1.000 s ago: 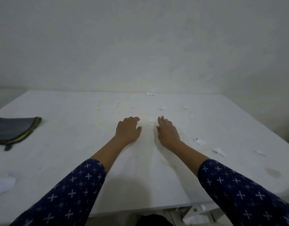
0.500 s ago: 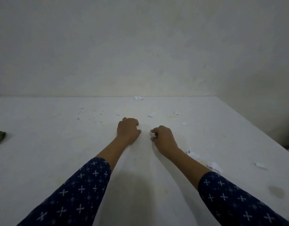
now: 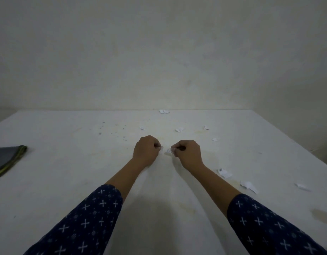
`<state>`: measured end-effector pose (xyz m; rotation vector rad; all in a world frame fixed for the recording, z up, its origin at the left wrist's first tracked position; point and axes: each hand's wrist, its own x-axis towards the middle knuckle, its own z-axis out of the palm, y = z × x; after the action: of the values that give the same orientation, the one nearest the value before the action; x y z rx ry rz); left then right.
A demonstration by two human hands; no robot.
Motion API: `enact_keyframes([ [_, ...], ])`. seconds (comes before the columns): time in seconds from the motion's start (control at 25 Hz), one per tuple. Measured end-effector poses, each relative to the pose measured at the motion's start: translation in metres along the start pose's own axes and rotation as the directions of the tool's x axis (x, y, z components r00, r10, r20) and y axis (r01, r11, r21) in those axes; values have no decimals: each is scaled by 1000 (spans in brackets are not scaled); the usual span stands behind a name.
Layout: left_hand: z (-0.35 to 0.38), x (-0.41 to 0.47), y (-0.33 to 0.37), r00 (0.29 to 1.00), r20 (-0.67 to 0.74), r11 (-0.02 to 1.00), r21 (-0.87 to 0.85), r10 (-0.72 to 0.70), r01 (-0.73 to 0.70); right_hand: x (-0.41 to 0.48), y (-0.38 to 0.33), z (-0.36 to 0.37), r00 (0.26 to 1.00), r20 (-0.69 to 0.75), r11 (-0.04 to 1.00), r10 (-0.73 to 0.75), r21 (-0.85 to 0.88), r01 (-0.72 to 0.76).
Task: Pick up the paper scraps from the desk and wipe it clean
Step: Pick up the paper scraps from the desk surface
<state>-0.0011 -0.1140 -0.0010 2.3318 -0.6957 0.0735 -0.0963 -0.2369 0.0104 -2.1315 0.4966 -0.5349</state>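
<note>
Fingers (image 3: 156,145) on both hands curled tight, each pinching a paper scrap (image 3: 168,150).
The left hand (image 3: 146,151) and right hand (image 3: 189,153) sit close together mid table (image 3: 67,177); loose scraps (image 3: 225,173) lie to the right, grey cloth (image 3: 8,159) far left.

Both arms reach forward and angle inward, so the two hands sit close together but apart. The left grip (image 3: 146,151) shows its back to the camera, knuckles up, with the fingers curled under into a loose fist. A bit of white paper (image 3: 160,150) is pinched at its fingertips. The right grip (image 3: 188,153) mirrors it, its fingers curled and thumb tucked in, pinching a paper scrap (image 3: 168,151) at the tips that point toward the other hand. Both wrists are straight and both forearms bare. The left sleeve (image 3: 81,221) and right sleeve (image 3: 266,227), dark blue with white crosses, are pushed up to mid-forearm.
</note>
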Motion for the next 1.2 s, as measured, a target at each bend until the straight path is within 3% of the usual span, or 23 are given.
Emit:
enact_keyframes([
  [0.2,-58,-42,-18,996,-54,997,-25,-77,75,-35,-38,24,994,90,977,68,196,-85],
  [0.36,-109,-83,-49,991,-86,995,-25,-99,97,-67,-66,58,983,184,956,23,284,-76],
  [0.88,-263,-235,-165,925,-276,961,15,-262,277,-181,-175,208,876,405,927,-262,359,111],
  [1.2,-278,-264,-197,912,-305,938,123,-274,323,-209,-202,250,852,427,935,-303,304,180],
])
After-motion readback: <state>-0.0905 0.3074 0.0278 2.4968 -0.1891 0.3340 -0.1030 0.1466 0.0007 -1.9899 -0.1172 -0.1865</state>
